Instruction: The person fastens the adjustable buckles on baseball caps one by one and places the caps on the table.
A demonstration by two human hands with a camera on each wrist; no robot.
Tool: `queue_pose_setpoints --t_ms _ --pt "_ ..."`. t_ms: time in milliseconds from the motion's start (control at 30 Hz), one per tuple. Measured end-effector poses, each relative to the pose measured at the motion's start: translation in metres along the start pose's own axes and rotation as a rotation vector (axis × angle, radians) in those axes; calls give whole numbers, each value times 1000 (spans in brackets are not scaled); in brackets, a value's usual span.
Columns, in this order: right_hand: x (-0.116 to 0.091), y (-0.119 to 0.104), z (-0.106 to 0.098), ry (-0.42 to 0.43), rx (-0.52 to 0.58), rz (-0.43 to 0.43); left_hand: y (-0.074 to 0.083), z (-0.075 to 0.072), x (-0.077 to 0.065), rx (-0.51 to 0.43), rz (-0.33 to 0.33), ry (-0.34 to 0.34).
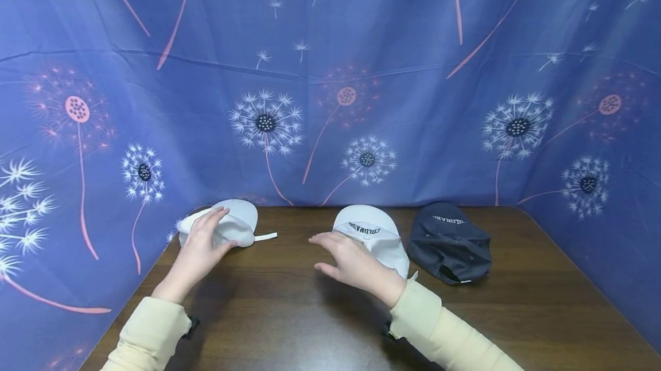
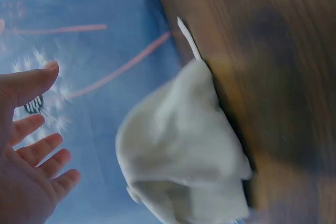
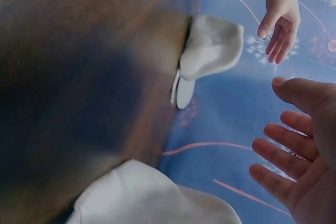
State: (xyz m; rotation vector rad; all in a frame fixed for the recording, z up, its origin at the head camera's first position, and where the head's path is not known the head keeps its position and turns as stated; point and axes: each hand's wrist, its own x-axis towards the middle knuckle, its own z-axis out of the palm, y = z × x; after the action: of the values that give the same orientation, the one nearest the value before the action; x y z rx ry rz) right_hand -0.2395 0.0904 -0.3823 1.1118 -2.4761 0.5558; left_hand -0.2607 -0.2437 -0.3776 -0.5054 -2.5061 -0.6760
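A white cap (image 1: 240, 214) lies at the table's far left, its thin white strap (image 1: 265, 237) sticking out to the right. My left hand (image 1: 202, 246) hovers in front of it and hides part of the crown. In the left wrist view, a gap separates that hand (image 2: 26, 177) from the cap (image 2: 178, 129). Near the middle lies a second white cap (image 1: 388, 252) lettered "COLORADO", brim toward the back. Over its left side hangs my right hand (image 1: 353, 260), fingers extended and holding nothing. The right wrist view shows this hand (image 3: 310, 156) apart from the nearer cap (image 3: 136, 195).
A dark grey cap (image 1: 451, 242), also lettered, sits just right of the middle white cap, close beside it. All rest on a brown wooden table (image 1: 289, 313). Blue cloth (image 1: 428, 147) with dandelion prints stands along the back and both sides.
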Motion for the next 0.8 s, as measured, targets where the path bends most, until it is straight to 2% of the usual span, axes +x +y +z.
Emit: queue_pose_setpoints --t_ms 333,600,700,800 --pt "1 -8 18 -109 -13 -9 -38 -15 -5 40 -30 -46" --pt "-1 -10 26 -111 -17 -42 -66 -20 -5 63 -186 -216" --pt "-1 -12 28 -119 -13 -41 -71 -19 -5 41 -236 -258" --pt "-1 -13 31 -133 -15 -32 -75 -17 -3 27 -256 -287"
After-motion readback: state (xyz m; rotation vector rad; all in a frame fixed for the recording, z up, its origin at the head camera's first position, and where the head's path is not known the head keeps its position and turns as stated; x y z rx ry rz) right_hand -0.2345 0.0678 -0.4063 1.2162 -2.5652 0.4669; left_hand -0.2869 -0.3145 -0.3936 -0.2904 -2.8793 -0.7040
